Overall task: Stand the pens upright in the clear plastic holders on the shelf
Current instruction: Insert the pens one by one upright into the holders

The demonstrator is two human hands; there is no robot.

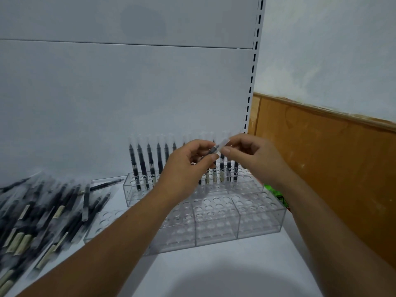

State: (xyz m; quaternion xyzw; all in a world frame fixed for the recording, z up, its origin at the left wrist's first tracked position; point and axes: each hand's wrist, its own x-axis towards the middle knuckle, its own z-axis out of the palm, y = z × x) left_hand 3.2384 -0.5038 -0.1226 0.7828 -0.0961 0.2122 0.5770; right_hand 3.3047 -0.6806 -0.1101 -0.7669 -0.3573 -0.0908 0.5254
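Head: pen [216,147] (tilted) pinched between hands [188,162] [256,159].

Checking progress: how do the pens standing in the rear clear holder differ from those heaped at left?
The standing black pens are upright, in a row; the heaped black pens lie flat and crossed. The standing pens sit in the rear clear plastic holder; the heaped pens rest on the white shelf. Both have dark barrels.

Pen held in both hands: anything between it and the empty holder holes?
Nothing visible. The left hand and right hand hold the pen above the clear holders, whose front holes lie open below. Only the back row holds standing pens, behind the hands.
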